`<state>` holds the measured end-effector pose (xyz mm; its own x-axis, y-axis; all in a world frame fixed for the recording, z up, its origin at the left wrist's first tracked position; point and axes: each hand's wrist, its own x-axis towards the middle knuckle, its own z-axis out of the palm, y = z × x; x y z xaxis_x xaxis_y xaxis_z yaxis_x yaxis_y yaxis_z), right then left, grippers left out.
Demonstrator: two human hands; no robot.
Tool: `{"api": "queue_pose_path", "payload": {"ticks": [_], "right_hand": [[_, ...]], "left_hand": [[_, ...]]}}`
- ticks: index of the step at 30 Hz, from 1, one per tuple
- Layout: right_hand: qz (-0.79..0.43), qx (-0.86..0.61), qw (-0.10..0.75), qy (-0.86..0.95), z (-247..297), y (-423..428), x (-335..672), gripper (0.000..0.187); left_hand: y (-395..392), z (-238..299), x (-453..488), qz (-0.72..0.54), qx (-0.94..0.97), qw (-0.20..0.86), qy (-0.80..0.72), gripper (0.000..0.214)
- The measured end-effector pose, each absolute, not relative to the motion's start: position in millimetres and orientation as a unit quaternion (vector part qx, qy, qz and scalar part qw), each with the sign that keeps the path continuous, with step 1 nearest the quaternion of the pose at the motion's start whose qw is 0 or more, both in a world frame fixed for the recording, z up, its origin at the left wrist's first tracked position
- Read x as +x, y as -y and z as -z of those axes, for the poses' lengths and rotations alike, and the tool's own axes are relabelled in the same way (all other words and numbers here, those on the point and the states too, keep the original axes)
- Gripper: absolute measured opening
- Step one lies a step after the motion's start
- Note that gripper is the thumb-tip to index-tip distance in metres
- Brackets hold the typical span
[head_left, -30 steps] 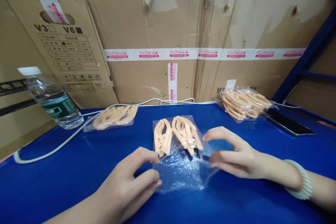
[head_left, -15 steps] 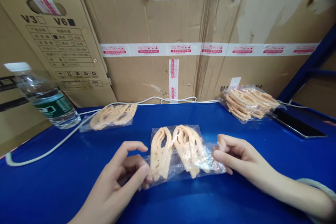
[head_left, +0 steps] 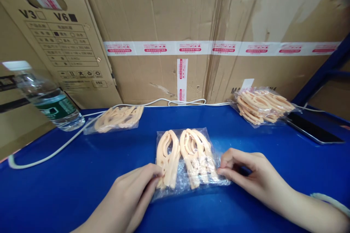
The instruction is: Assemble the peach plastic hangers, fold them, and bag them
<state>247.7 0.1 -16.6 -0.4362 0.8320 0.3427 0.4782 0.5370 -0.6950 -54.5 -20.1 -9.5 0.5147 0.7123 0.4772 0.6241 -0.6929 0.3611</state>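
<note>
A clear plastic bag (head_left: 179, 185) lies on the blue tabletop in front of me, holding beige curved pieces (head_left: 195, 153) that look like folding hangers. They sit in two side-by-side groups, each with a looped top. My left hand (head_left: 136, 189) pinches the bag's left edge, thumb and index finger together near the lower left pieces. On the other side, my right hand (head_left: 243, 169) has thumb and index finger closed on the bag's right edge. Light glints off the crinkled film over the lower part of the pieces.
A similar bag (head_left: 119, 118) rests at the back left, and a pile of bags (head_left: 264, 105) at the back right beside a phone (head_left: 314, 129). A water bottle (head_left: 51, 98) stands far left. A white cable (head_left: 54, 154) runs along the back, before cardboard boxes (head_left: 153, 76).
The film at the bag's open end has been spread flatter and lower. My left hand has gone from loosely curled fingers to a pinch on the left edge; my right hand has shifted slightly inward.
</note>
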Motion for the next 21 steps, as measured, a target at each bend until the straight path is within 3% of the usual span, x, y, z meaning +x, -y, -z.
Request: {"api": "queue_pose_path", "payload": {"ticks": [5, 10, 14, 18, 21], "right_hand": [[-0.208, -0.379, 0.310, 0.847, 11, 3, 248, 0.013], [-0.201, -0.372, 0.273, 0.864, 2, 10, 249, 0.006], [-0.184, -0.362, 0.278, 0.870, 5, 8, 251, 0.020], [-0.211, -0.366, 0.276, 0.863, 10, 2, 255, 0.021], [-0.221, -0.368, 0.262, 0.864, 11, 0, 257, 0.019]], "left_hand": [[20, 9, -60, -0.277, 0.880, 0.027, -0.384, 0.019], [25, 7, -69, -0.323, 0.864, -0.086, -0.377, 0.029], [31, 5, -69, -0.311, 0.895, -0.082, -0.308, 0.023], [28, 5, -66, -0.265, 0.912, -0.074, -0.305, 0.013], [24, 5, -67, -0.247, 0.917, -0.046, -0.311, 0.018]]}}
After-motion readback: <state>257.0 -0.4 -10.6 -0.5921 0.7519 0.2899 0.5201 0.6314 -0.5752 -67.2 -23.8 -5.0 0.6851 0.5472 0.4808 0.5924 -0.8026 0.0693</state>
